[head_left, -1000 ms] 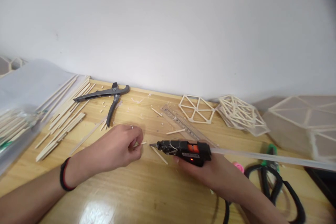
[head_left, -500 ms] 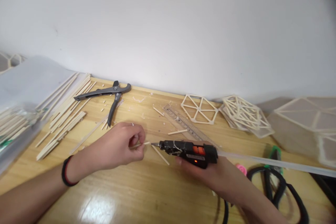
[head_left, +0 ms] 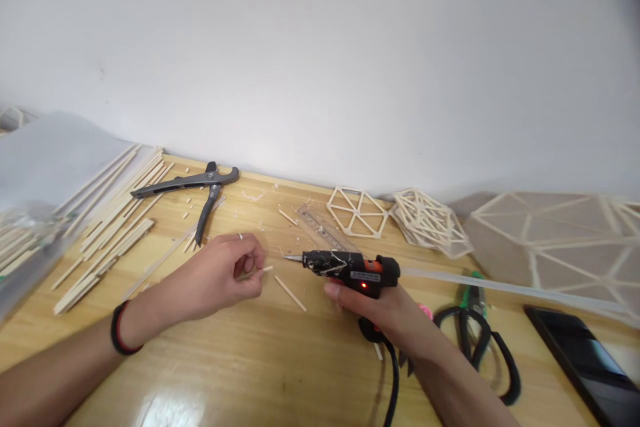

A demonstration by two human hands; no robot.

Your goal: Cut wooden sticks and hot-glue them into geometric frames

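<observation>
My left hand [head_left: 220,277] is closed in a pinch on a short wooden stick [head_left: 261,271] just above the wooden table [head_left: 260,360]. My right hand [head_left: 380,310] grips a black hot glue gun [head_left: 350,265] with a lit red lamp. The gun's nozzle points left and sits a little right of and above the stick's free end, apart from it. Another thin stick [head_left: 290,293] lies on the table below the nozzle. A clear glue rod [head_left: 500,288] sticks out of the gun's back to the right.
Black cutting pliers [head_left: 200,188] and a pile of long sticks [head_left: 110,220] lie at the left. A clear ruler [head_left: 325,230], hexagonal stick frames [head_left: 357,212] and a stack of frames [head_left: 430,221] sit behind. Scissors [head_left: 475,327] and a phone [head_left: 580,360] lie at the right.
The glue gun's nozzle was touching the end of the pinched stick half a second ago; it has now drawn back to the right and up. The view has shifted rightward.
</observation>
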